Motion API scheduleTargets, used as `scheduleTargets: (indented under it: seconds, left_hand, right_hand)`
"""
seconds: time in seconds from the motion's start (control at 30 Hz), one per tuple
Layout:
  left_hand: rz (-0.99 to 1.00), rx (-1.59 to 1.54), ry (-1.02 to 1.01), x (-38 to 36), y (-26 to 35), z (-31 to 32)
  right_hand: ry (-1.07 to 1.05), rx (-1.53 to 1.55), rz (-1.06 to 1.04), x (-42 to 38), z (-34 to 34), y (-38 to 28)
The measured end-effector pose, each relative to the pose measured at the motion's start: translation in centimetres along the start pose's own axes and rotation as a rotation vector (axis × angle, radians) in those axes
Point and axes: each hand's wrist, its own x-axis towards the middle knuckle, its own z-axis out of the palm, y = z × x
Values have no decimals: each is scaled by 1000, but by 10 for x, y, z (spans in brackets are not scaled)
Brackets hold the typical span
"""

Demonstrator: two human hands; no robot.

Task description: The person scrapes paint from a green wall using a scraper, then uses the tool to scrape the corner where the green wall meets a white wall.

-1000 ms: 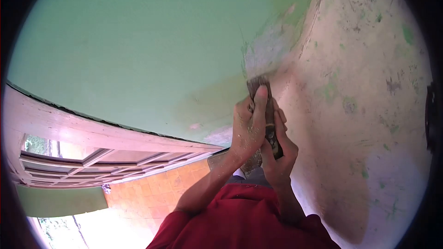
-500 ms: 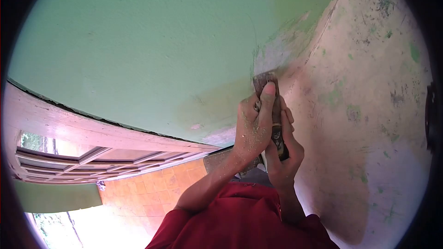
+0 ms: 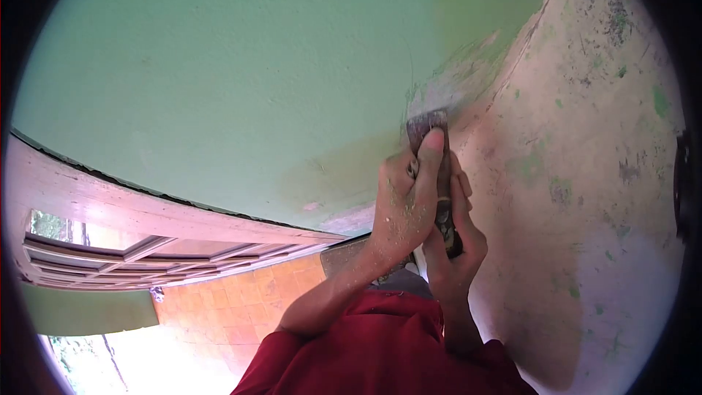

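A paint scraper (image 3: 425, 123) with a broad, stained metal blade lies against the wall, its blade edge at a scratched pale patch (image 3: 442, 91) in the green paint. My left hand (image 3: 409, 186) is closed round the upper part of the scraper, its thumb pressed along the blade. Pale flecks dot the back of this hand and its wrist. Lower down, my right hand (image 3: 461, 245) wraps the dark handle (image 3: 446, 223) from the right side. Parts of the handle are hidden by the fingers.
Green painted wall (image 3: 241, 80) fills the upper left. To the right, a pale scraped wall (image 3: 578, 168) bears green and dark specks, meeting the green one at a corner. A paned wooden frame (image 3: 146, 249) and orange floor tiles (image 3: 241, 303) appear at lower left.
The view has shifted slightly, and the scraper with both hands sits a little farther right in it. The handle has turned a little in my right hand. Both hands keep their hold.
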Motion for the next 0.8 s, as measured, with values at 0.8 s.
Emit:
scheduleTargets:
  seconds: [0.8]
  left_hand:
    - [-19,1,-8,-1,1,3]
  right_hand:
    - [-21,22,64,-3,-3,-2]
